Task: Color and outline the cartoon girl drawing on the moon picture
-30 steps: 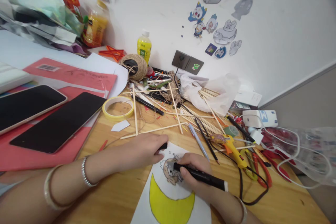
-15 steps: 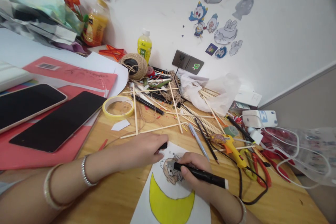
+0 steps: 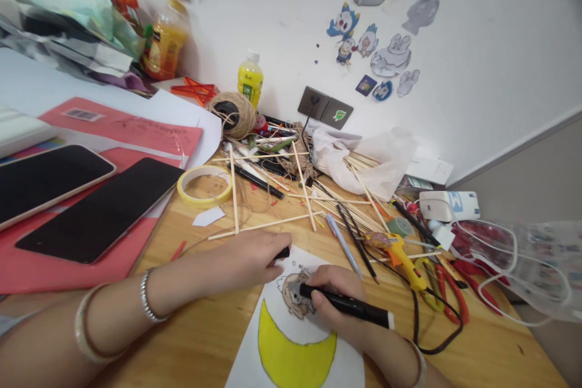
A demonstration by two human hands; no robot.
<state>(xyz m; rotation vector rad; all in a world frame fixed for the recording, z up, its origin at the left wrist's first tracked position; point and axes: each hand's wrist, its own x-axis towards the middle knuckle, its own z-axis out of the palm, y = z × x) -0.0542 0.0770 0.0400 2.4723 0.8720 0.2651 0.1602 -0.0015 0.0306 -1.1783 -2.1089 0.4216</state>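
A sheet of white paper [image 3: 248, 354] lies on the wooden table, bearing a yellow crescent moon [image 3: 295, 361] and a small cartoon figure [image 3: 291, 300] partly coloured in brown. My right hand [image 3: 339, 297] is closed round a black marker [image 3: 359, 308], its grey tip end on the figure's head. My left hand [image 3: 261, 254] rests at the paper's top left edge, fingers closed on a black marker cap [image 3: 283, 253] that pokes out between them. Part of the drawing is hidden behind the right hand.
Thin wooden sticks [image 3: 268, 225] and a yellow tape roll [image 3: 182, 187] lie beyond my hands. To the right are a pen [image 3: 343, 242], a yellow glue gun [image 3: 407, 260] with its cable, and red-handled pliers [image 3: 452, 291]. Two phones [image 3: 102, 212] rest on red folders at left.
The marker in my right hand has shifted very slightly left over the figure's head. My left hand and the paper stay where they were.
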